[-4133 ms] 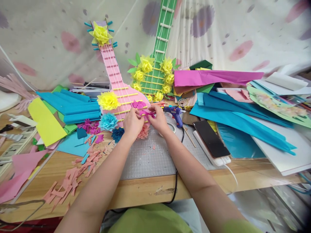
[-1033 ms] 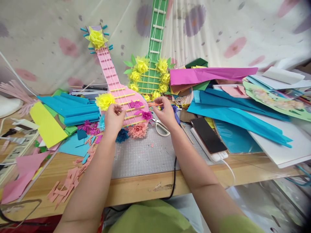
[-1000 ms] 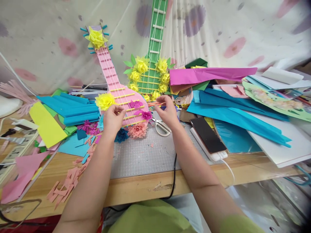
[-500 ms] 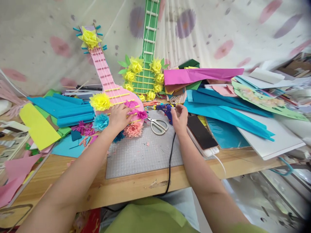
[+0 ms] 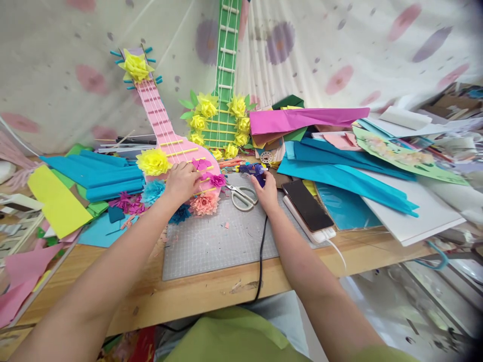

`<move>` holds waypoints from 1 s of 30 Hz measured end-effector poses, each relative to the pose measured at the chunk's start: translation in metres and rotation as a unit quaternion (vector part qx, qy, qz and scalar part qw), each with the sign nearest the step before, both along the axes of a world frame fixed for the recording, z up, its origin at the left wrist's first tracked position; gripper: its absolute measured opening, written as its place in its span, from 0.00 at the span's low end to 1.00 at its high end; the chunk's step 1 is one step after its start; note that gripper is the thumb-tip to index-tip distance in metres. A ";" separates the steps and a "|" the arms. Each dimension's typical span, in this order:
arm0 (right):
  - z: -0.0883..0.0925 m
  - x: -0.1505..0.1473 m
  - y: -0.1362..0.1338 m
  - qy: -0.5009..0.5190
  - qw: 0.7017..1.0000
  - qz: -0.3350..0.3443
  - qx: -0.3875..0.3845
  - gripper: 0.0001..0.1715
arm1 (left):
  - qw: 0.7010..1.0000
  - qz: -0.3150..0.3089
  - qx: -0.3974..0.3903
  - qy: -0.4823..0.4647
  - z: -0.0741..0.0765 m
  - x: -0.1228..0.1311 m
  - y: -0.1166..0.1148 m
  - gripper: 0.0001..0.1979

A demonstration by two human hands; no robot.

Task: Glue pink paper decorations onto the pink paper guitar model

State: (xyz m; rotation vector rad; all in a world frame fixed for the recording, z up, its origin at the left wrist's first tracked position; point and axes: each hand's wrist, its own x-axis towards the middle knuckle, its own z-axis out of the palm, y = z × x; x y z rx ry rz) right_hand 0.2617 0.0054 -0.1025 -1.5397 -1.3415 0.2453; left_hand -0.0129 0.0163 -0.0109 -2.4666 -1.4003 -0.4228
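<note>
My left hand (image 5: 181,183) lies over the body of a pink paper guitar (image 5: 185,146), fingers bent down against a magenta paper flower (image 5: 202,164); its palm hides part of the strings. A second magenta flower (image 5: 216,180) and a coral flower (image 5: 204,202) sit just beside it. To the right, my right hand (image 5: 266,191) has its thumb and fingers around a blue hot glue gun (image 5: 253,170), whose black cord (image 5: 261,256) trails off the table's front. Scissors (image 5: 242,197) with grey handles rest between the two hands.
A grey cutting mat (image 5: 211,251) covers the front middle. At the back leans a green paper guitar (image 5: 228,60) with yellow flowers. A phone (image 5: 308,205) lies on a white power bank right of my hand, near piled blue crepe paper (image 5: 350,176).
My right hand has come down and closed around the glue gun, which has tilted and shifted slightly. My left hand stays on the pink guitar. The whole view has shifted a little.
</note>
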 end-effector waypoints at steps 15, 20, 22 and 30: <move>0.006 0.005 0.003 -0.065 0.996 -0.005 -0.057 0.33 | 0.994 0.059 0.025 -0.083 -0.006 0.006 0.000 0.10; 0.012 0.006 0.009 -0.074 0.992 0.005 -0.098 0.28 | 0.963 0.144 -0.008 -0.227 0.002 0.014 -0.007 0.05; 0.013 0.005 0.012 -0.071 0.991 0.005 -0.113 0.26 | 0.942 0.149 -0.050 -0.295 0.004 0.018 -0.012 0.04; 0.026 0.002 0.004 0.083 0.993 -0.016 -0.085 0.26 | 0.820 0.141 -0.182 -0.524 -0.024 0.033 -0.043 0.08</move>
